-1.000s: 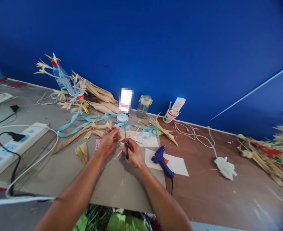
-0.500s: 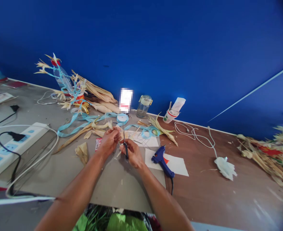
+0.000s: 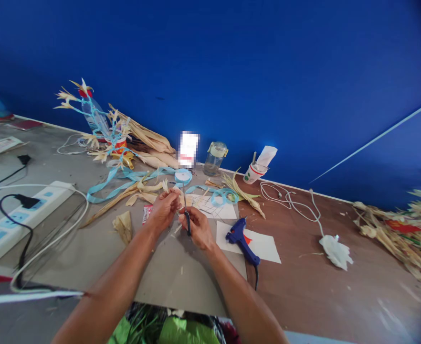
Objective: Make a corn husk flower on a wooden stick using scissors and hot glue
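My left hand [image 3: 165,208] is closed, fingertips pinched on a pale husk strip [image 3: 175,192], held just above the desk [image 3: 321,296]. My right hand [image 3: 200,230] is closed around the dark handles of the scissors [image 3: 187,220]. The blades point up and away from me, close beside the strip and the left fingertips. Whether the blades are parted I cannot tell, nor whether they touch the strip. Both hands are near each other over the far edge of a grey mat [image 3: 89,248].

A blue glue gun [image 3: 241,236] lies just right of my right hand, on a white sheet [image 3: 266,247]. A folded husk [image 3: 123,226] lies on the mat to the left of my left hand. Beyond the hands are a ribbon spool [image 3: 183,176] with loose blue ribbon, a jar [image 3: 214,158] and a cup [image 3: 253,172] by the blue wall. A power strip [image 3: 24,215] sits at the far left, and a white cable [image 3: 289,198] lies on the right.
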